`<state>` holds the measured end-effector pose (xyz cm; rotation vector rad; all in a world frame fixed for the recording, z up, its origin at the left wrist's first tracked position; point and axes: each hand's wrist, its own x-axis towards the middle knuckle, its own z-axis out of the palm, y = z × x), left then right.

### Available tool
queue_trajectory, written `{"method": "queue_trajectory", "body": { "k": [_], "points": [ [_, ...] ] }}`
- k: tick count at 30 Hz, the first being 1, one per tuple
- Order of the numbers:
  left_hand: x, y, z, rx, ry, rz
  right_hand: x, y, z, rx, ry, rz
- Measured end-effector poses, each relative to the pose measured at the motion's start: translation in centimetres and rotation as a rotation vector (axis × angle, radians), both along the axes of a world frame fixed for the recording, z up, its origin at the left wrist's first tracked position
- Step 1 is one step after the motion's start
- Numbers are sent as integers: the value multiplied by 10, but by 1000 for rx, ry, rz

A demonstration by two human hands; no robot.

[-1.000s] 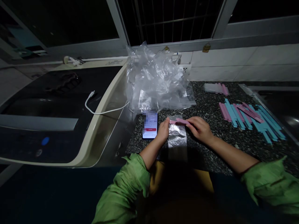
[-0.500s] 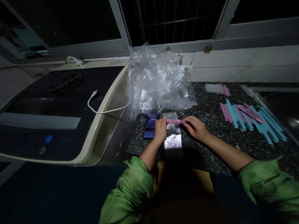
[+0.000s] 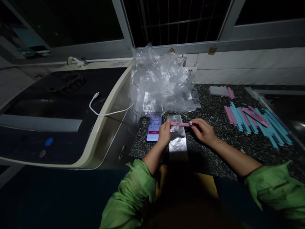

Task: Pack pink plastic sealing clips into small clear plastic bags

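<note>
A dark window stands on the far side; a washing machine fills the left, beside a speckled black counter. A heap of clear plastic bags sits far on it. Nearer, over a flat clear bag, the left hand and right hand grip opposite ends of a slim bundle of straight pink strips.
</note>
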<state>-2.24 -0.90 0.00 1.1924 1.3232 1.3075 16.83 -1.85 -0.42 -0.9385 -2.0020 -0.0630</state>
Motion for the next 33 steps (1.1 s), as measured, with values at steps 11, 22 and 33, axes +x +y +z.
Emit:
{"method": "queue_trajectory", "body": {
  "k": [11, 22, 33],
  "points": [
    [0, 1, -1, -23, -20, -23, 5, -2, 2, 66, -1, -33],
    [2, 0, 1, -69, -105, -100, 11, -3, 1, 26, 6, -64],
    [3, 0, 0, -94, -182, -177, 16, -1, 1, 45, 12, -86]
  ]
}}
